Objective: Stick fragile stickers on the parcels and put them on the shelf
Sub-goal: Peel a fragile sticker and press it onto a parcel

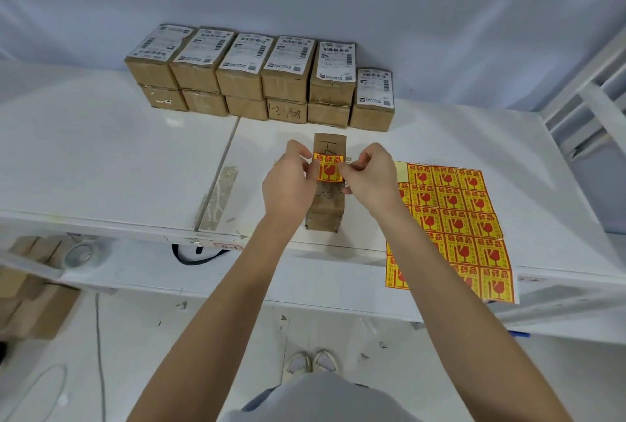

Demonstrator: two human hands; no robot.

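1. at nine o'clock, below the worktop edge, we see brown cartons [37, 303] stacked on the floor, with a roll of clear tape [79, 254] just above them on a lower ledge.
2. the white worktop [101, 157] spans the view; a strip of worn tape residue [220, 198] marks the seam between its two panels.
3. at twelve o'clock a row of taped cardboard parcels [257, 79] stands against the back wall, stacked two high except for the last one at the right, each top one carrying a white shipping label.
4. at the centre one lone parcel [327, 215] stands on the worktop, apart from the row, with dark handwriting on its upper face.
5. our left hand [288, 181] pinches the left edge of a yellow and red fragile sticker [328, 167], thumb and fingers curled on it.
6. our right hand [371, 176] pinches the sticker's right edge in the same way, so both hands hold it flat over the top of the lone parcel; we cannot tell whether it touches the cardboard.
7. at three o'clock a sheet of fragile stickers [457, 218] lies on the worktop, its near end hanging over the front edge.
8. at one to two o'clock a white shelf frame [586, 100] stands beside the worktop.
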